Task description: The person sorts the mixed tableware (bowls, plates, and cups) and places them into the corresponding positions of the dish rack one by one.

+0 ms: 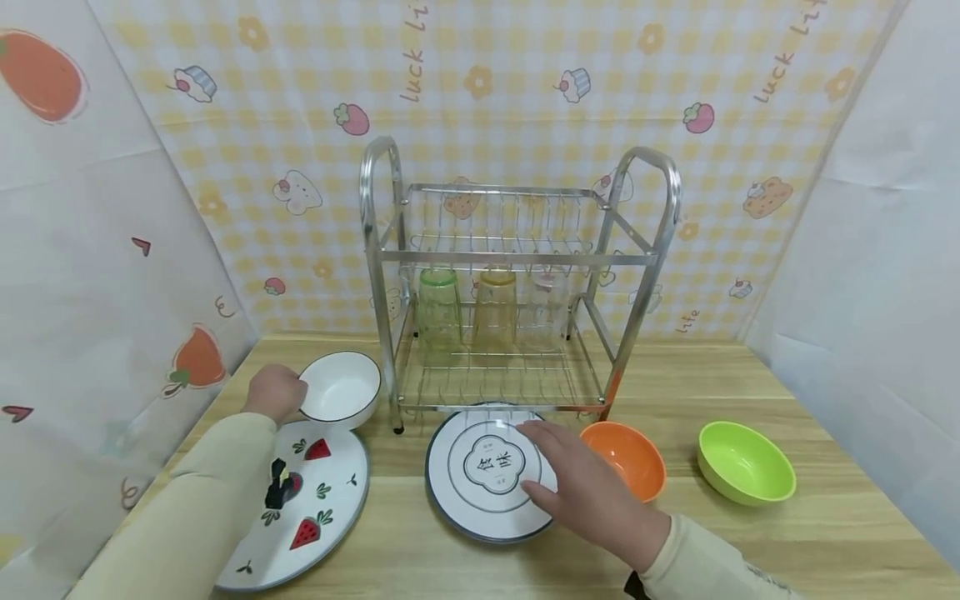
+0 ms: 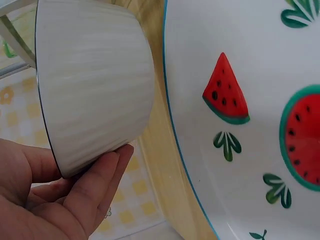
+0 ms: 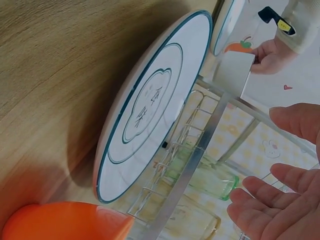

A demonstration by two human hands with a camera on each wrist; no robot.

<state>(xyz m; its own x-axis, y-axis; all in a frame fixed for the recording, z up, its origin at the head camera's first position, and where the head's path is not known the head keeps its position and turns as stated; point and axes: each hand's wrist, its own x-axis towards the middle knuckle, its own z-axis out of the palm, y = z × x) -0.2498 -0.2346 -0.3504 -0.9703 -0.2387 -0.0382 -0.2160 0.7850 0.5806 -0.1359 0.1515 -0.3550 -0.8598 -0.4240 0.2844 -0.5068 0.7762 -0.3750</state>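
Observation:
My left hand [image 1: 276, 393] pinches the rim of a white bowl [image 1: 341, 388] with a dark edge, thumb and fingers on either side of its wall. The bowl is over the far edge of a large white plate [image 1: 337, 500] with watermelon pictures; in the left wrist view the ribbed bowl [image 2: 95, 85] stands apart from that plate [image 2: 190, 75]. Above the right side of a round blue-rimmed plate [image 1: 480, 512] with Chinese characters is my right hand [image 1: 592, 487]. Its fingers are spread and hold nothing; the right wrist view shows a gap between hand [image 3: 285, 200] and plate [image 3: 170, 100].
A two-tier metal dish rack [image 1: 517, 258] stands at the back, with a green glass [image 1: 439, 312], a yellow glass [image 1: 495, 312] and a clear glass [image 1: 545, 312] on its lower tier. To the right sit an orange bowl [image 1: 626, 458] and a lime-green bowl [image 1: 746, 462].

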